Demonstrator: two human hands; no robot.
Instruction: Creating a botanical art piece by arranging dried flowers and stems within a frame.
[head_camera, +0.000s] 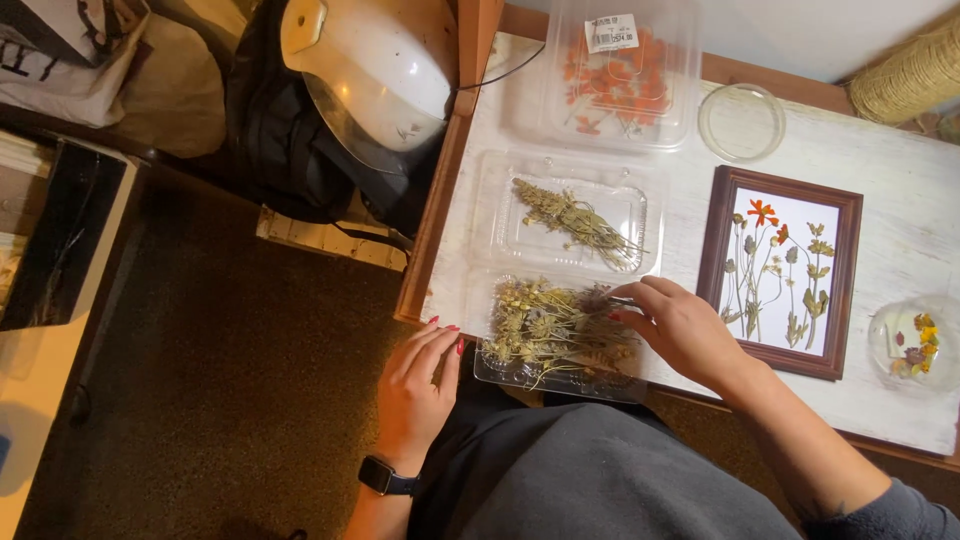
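Table (880, 190): a whitewashed top with a wooden edge, which carried every item listed below.
Open clamshell box (570, 290): clear plastic, hinged flat; the far half held a single dried sprig (575, 222), the near half a heap of dried seed heads and stems (555, 335) and overhung the table's front edge.
Picture frame (780, 270): dark wood, lying just right of the box, with pressed flowers arranged on white backing.
Second clear box (620, 75): at the far edge, closed, holding orange petals.
Right hand (680, 330): rested over the right side of the near heap, thumb and forefinger pinched narrowly on a thin stem.
Left hand (415, 385): lay flat at the box's left corner, fingers straight and together, fingertips touching the plastic rim, holding nothing; a dark watch (385, 477) sat on the wrist.
Glass dish (740, 122): round, beside the second box.
Small dome (912, 342): clear, right of the frame, containing yellow and purple blossoms.
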